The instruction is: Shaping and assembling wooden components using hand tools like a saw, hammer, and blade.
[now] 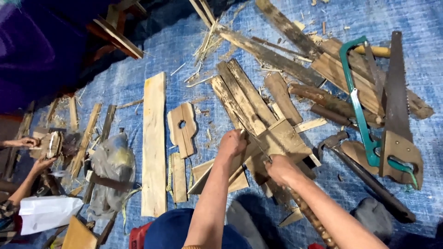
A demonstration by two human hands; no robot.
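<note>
So the small wooden block (284, 138) sits on the blue tarp (175, 46), on top of a pile of old planks (244, 99). Left hand (232, 143) is curled up, pinching the block's edge. Right hand (281, 169) is fisted around a long tool handle (314, 219), blade laid on the wood. A claw hammer (360, 173), green hacksaw (362, 106) and handsaw (399, 115) lie just to the right. Someone else's hands (32, 152) work a wood piece far left.

Right hand (282, 169) hides blade-handle join; handle (314, 220) cut off at bottom edge; co-worker's held piece (48, 145) blurred.
</note>
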